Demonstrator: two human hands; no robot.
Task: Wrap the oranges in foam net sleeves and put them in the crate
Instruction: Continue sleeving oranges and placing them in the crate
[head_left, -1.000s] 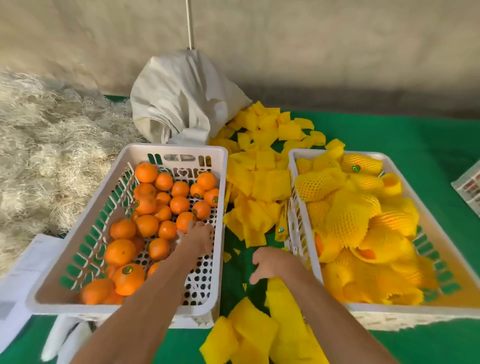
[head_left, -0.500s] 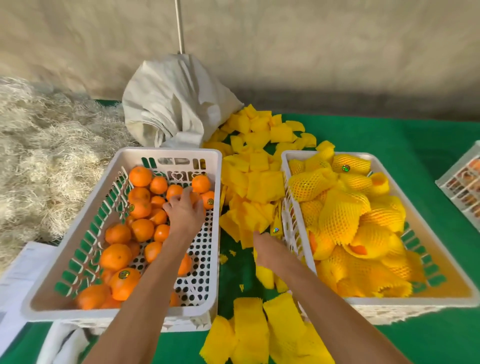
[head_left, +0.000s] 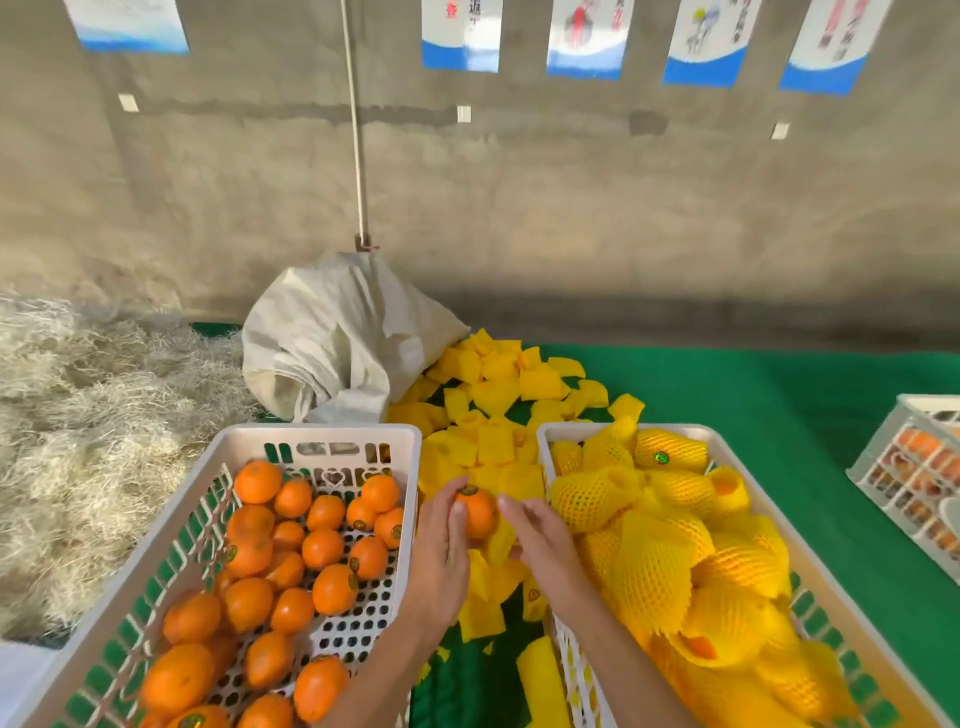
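My left hand (head_left: 441, 551) holds one orange (head_left: 477, 512) up between the two crates. Right beside it, my right hand (head_left: 540, 545) pinches a yellow foam net sleeve (head_left: 501, 540) just under the orange. The left white crate (head_left: 317, 434) contains several bare oranges (head_left: 291, 566). Filling the right white crate (head_left: 571, 431) are several oranges wrapped in yellow foam nets (head_left: 675, 551). Loose flat sleeves (head_left: 493, 415) lie piled on the green cloth between and behind the crates.
A white cloth sack (head_left: 332, 343) stands behind the left crate, with a rope above it. Pale straw-like shreds (head_left: 78, 415) cover the left side. Another white crate (head_left: 914, 467) with fruit sits at the far right edge on the green cloth (head_left: 753, 395).
My left hand has lifted an orange out of the left crate and brought it to the middle. My right hand has picked up a sleeve from the pile and risen to meet it.
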